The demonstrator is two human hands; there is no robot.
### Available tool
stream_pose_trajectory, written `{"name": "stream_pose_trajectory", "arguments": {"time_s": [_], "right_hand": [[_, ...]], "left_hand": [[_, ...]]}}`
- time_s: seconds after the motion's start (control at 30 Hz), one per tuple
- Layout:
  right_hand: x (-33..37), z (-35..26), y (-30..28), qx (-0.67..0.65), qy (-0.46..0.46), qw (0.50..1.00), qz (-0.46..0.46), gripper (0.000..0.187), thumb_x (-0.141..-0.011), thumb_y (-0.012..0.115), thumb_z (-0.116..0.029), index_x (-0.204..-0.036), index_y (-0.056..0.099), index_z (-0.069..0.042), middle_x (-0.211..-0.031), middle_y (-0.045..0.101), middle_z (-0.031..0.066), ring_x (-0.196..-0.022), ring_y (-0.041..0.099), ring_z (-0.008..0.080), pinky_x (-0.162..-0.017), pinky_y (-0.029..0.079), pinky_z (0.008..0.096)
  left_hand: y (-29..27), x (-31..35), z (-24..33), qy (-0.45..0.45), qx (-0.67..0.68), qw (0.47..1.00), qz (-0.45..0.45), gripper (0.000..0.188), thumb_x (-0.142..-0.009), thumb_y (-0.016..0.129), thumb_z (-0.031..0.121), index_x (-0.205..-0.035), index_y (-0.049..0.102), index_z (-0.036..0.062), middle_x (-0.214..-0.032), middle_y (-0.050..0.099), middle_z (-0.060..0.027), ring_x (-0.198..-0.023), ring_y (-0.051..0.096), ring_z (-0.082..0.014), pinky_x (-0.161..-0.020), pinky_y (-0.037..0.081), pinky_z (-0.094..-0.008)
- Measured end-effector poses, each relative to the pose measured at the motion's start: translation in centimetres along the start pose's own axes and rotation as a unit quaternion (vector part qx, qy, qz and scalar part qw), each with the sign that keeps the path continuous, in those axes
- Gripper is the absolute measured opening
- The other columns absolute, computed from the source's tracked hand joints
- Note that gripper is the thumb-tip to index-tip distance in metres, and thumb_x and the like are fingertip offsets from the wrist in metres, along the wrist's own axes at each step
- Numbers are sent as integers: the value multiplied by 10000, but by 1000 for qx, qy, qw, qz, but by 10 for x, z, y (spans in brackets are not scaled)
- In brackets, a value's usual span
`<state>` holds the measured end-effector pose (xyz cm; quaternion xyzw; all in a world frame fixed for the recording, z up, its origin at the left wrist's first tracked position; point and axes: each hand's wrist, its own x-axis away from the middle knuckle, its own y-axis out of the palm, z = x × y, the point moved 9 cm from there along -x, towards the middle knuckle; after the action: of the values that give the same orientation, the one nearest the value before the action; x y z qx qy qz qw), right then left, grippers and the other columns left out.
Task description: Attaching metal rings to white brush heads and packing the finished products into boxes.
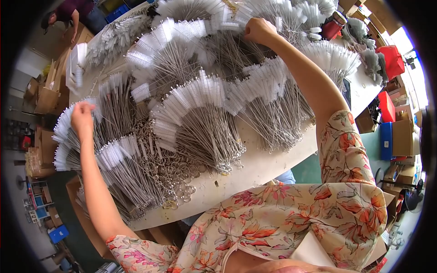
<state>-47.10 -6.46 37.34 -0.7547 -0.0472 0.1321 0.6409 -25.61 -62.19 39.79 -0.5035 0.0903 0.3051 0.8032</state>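
Observation:
Bundles of wire-handled bottle brushes (200, 109) with white bristle heads are fanned out over a pale table (261, 175). My left hand (82, 120) is at the bristle heads of the left bundle (68, 125). Its fingers are bent and slightly smeared, so their grip cannot be made out. Reaching to the far side, my right hand (260, 31) is closed among the brushes, right of some sideways-lying bristle heads (231, 26). What its fingers hold is hidden. Loose metal rings (182, 177) and looped wire pieces are heaped near the front edge.
A red jar-like container (333, 26) stands at the far right of the table. Red boxes (390, 61), a blue bin (386, 141) and cardboard boxes (403, 139) line the right side. More cartons (48, 98) stand at left. Another person (68, 16) bends over at far left.

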Motion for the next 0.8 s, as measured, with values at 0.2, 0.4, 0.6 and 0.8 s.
{"name": "stream_pose_trajectory", "arguments": {"time_s": [0.2, 0.4, 0.6, 0.8], "right_hand": [[0, 3, 3, -58, -3, 998, -13, 281, -646, 676, -306, -873, 688, -141, -914, 656, 119, -877, 628, 300, -740, 501, 380], [-13, 18, 37, -118, 42, 990, -59, 379, -619, 729, -402, -879, 702, -128, -887, 669, 112, -845, 637, 261, -762, 503, 359], [3, -21, 4, -197, -57, 978, 17, 305, -689, 682, -382, -847, 706, -123, -860, 668, 96, -796, 643, 229, -698, 513, 336], [-27, -21, -86, -548, -126, 812, 159, 203, -890, 523, -243, -855, 598, -58, -650, 539, 18, -557, 522, 125, -533, 463, 282]], "left_hand": [[-64, 62, 90, -90, 415, 904, 61, 160, -911, 522, 168, -982, 565, 31, -766, 540, 9, -458, 268, 23, -375, 175, -165], [-71, 152, 108, -136, 451, 882, -16, 146, -919, 501, 136, -990, 546, 17, -770, 495, 12, -465, 245, 25, -382, 179, -152], [-94, 220, 86, -190, 463, 866, -2, 152, -925, 478, 118, -1018, 532, 11, -768, 480, 7, -473, 238, 26, -385, 176, -145], [-108, 256, 68, -215, 453, 864, 34, 305, -934, 455, 136, -1205, 479, -2, -738, 439, 20, -536, 275, 8, -426, 205, -140]]}}
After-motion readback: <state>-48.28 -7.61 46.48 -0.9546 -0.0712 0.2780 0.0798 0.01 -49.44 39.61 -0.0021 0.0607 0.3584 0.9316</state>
